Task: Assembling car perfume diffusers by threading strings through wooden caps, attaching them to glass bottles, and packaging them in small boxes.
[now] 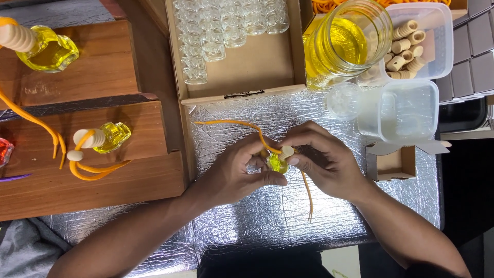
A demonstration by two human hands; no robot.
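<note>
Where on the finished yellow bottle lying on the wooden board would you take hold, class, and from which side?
Grip the small yellow bottle by its glass body, from above, fingers across its two flat faces. It lies on its side on the wooden board, with its wooden cap pointing left and the orange cord looped below, so the body's upper side is free.

I was looking at a small craft workshop: a foil-covered table [247,206], a box of empty glass vials [226,31], a tub of wooden caps [411,46].

Brown cardboard tray [242,62] top centre; small open carton [391,162] right, possibly empty
</note>
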